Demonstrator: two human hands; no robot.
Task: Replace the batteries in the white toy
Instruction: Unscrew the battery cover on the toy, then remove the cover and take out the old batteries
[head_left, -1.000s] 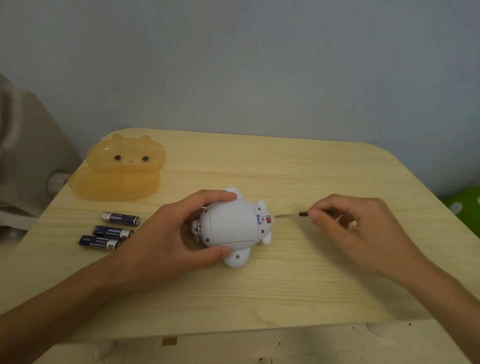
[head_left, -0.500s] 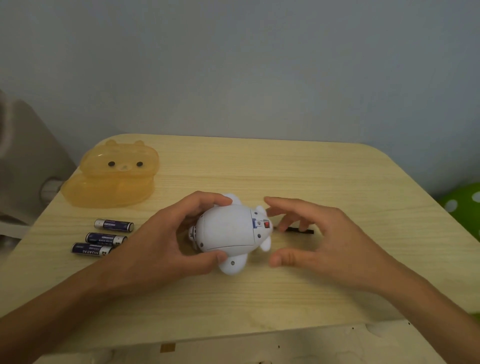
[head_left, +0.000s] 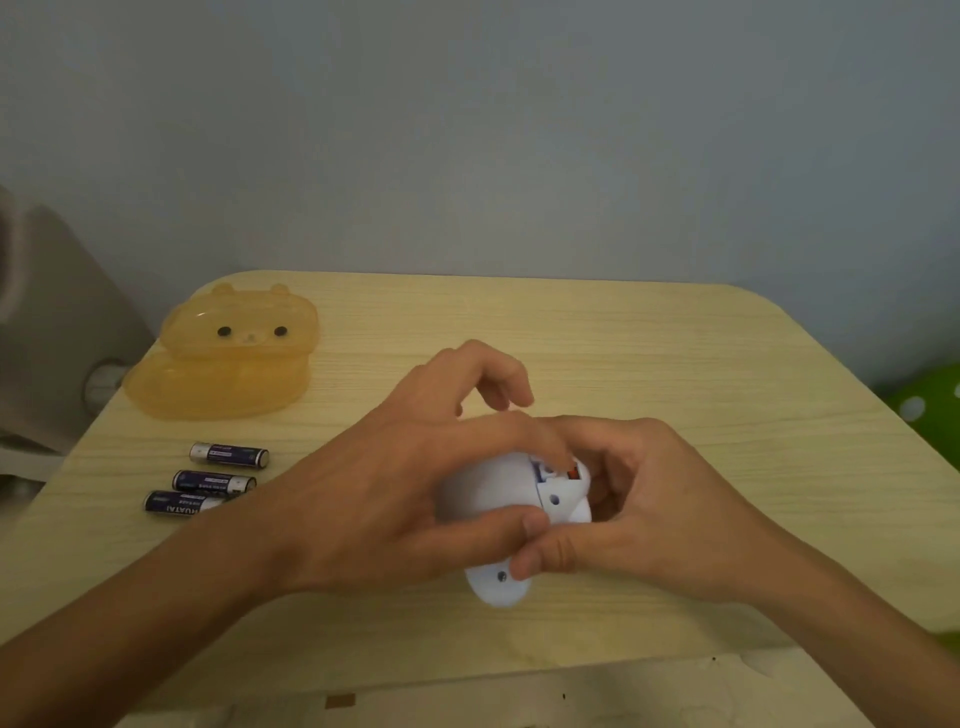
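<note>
The toy (head_left: 491, 488) is sitting at frame centre, low over the tabletop (head_left: 675, 353). The left hand (head_left: 384, 499) is wrapping its body to steady it. The right hand (head_left: 660, 509) is gripping its end, probably to get it open. Three batteries (head_left: 213, 480) are lying at left, ready for swapping in.

On the table (head_left: 675, 353), batteries (head_left: 213, 480) lie left of the toy (head_left: 488, 488), the box (head_left: 228, 364) behind them

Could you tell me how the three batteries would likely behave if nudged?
The batteries lie on their sides on the flat table, so a sideways nudge would probably roll them. Their smooth, glossy wrappers may feel slippery. They look rigid, unlikely to bend.
</note>
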